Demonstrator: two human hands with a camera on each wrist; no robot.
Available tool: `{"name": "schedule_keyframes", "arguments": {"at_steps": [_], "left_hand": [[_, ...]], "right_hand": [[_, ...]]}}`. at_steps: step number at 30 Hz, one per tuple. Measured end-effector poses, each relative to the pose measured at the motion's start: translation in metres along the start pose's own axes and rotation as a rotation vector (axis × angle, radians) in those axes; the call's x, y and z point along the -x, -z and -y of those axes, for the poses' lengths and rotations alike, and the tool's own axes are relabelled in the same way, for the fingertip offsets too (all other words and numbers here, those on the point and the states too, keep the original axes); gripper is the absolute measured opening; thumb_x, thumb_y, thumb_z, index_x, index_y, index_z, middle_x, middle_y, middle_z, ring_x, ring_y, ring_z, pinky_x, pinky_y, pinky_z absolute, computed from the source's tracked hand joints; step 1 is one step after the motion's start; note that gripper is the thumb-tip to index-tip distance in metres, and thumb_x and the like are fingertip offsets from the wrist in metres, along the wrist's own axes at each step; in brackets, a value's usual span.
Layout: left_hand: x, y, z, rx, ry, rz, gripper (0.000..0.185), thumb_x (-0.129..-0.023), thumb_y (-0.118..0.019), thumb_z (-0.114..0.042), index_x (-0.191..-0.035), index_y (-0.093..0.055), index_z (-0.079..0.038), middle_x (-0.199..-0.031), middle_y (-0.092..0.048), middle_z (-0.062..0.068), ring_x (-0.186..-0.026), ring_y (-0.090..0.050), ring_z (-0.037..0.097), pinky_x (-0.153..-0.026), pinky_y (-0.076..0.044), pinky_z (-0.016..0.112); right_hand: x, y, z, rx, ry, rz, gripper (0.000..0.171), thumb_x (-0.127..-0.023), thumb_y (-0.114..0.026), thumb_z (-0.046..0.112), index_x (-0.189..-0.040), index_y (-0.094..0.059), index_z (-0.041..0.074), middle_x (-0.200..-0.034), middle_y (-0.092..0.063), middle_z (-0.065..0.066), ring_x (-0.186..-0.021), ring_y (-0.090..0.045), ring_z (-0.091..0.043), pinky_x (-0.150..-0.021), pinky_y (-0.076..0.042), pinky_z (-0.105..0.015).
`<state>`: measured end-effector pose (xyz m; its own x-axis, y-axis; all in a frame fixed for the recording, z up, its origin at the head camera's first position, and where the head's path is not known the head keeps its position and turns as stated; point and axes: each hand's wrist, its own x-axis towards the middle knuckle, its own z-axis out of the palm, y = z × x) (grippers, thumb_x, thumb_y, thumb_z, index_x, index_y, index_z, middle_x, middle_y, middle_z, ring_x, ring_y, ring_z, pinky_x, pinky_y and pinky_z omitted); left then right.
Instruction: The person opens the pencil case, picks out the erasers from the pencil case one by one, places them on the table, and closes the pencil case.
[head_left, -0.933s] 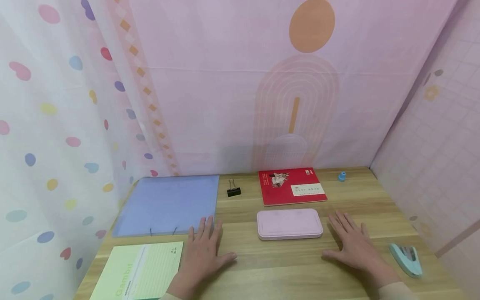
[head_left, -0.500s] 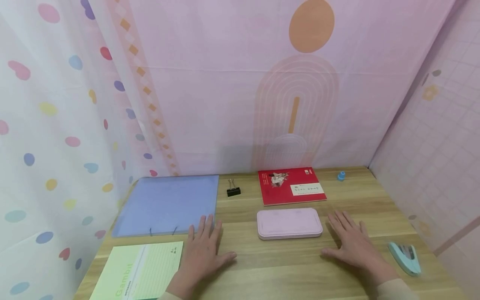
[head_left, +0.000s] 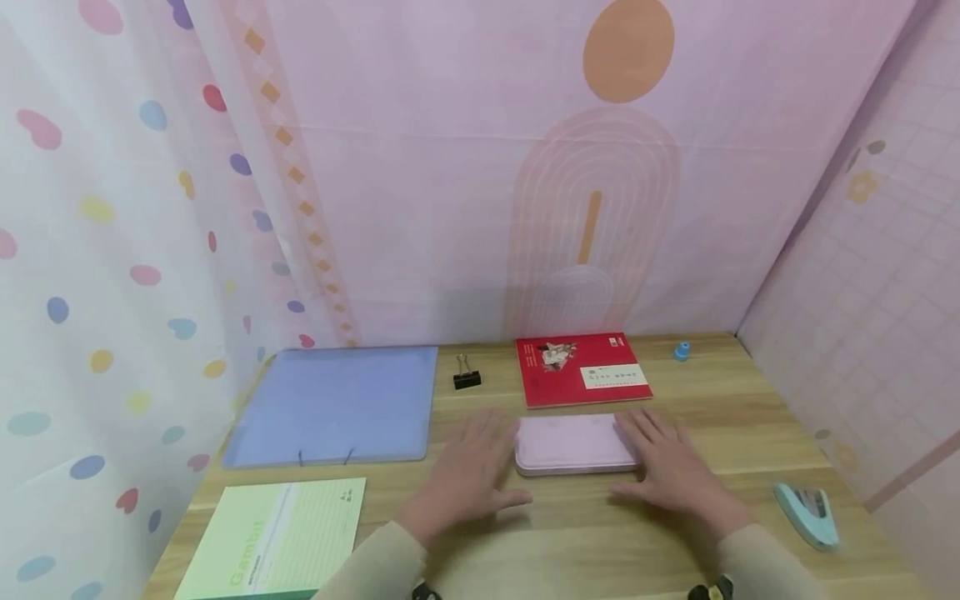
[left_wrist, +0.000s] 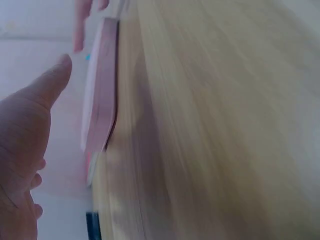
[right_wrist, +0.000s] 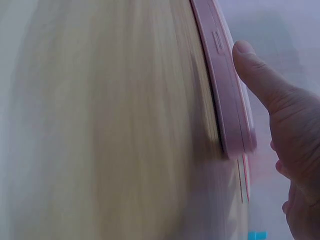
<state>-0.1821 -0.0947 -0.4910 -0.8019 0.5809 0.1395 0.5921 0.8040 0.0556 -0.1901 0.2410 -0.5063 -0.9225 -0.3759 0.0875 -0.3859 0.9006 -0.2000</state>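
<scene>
Case (head_left: 573,442) closed, flat on counter (head_left: 577,550) | left hand (head_left: 468,471) beside left end, right hand (head_left: 667,467) at right end | fingers straight, thumbs apart, clamped on nothing; contact unclear | hands seemingly placed, gripping not yet done

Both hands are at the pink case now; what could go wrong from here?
If pushed backward, the pink case might bump the red book lying just behind it. The left hand is by one end, while the right hand's fingers overlap the other in the head view; uneven pressure could skew the case.
</scene>
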Motion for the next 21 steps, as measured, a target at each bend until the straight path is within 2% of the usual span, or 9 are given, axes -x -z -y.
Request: {"name": "schedule_keyframes", "arguments": {"at_steps": [5,10,15,21], "left_hand": [[-0.031,-0.013,-0.012,0.003,-0.077,0.062,0.103,-0.078,-0.045,-0.08,-0.155,-0.018,-0.018,-0.16,-0.013,0.009,-0.145,-0.012,0.031,-0.114,-0.02,0.055],[-0.048,-0.027,-0.018,0.007,-0.095,0.134,0.101,-0.078,-0.041,-0.082,-0.155,-0.014,-0.023,-0.161,-0.011,0.007,-0.146,-0.008,0.03,-0.114,-0.019,0.055],[-0.054,-0.032,-0.02,-0.003,-0.086,0.161,0.099,-0.08,-0.045,-0.079,-0.155,-0.014,-0.023,-0.161,-0.009,0.007,-0.146,-0.008,0.029,-0.114,-0.019,0.055],[-0.047,-0.031,-0.016,0.015,-0.088,0.163,0.091,-0.084,-0.048,-0.072,-0.155,-0.017,-0.024,-0.161,-0.012,0.006,-0.146,-0.01,0.028,-0.114,-0.018,0.055]], "right_hand": [[-0.017,-0.003,0.012,-0.008,0.064,0.023,0.108,-0.067,-0.058,0.082,-0.152,-0.031,0.021,-0.158,-0.023,-0.005,-0.144,-0.015,-0.033,-0.107,-0.015,-0.07],[-0.031,-0.006,0.023,-0.045,0.117,0.082,0.104,-0.069,-0.057,0.081,-0.152,-0.029,0.025,-0.158,-0.022,-0.003,-0.145,-0.013,-0.031,-0.108,-0.015,-0.068],[-0.038,-0.009,0.026,-0.048,0.133,0.117,0.099,-0.071,-0.059,0.078,-0.152,-0.029,0.029,-0.158,-0.022,-0.003,-0.144,-0.016,-0.032,-0.11,-0.015,-0.067],[-0.04,-0.01,0.029,-0.029,0.153,0.092,0.09,-0.076,-0.061,0.071,-0.15,-0.035,0.028,-0.154,-0.032,-0.004,-0.141,-0.025,-0.033,-0.108,-0.02,-0.067]]}}
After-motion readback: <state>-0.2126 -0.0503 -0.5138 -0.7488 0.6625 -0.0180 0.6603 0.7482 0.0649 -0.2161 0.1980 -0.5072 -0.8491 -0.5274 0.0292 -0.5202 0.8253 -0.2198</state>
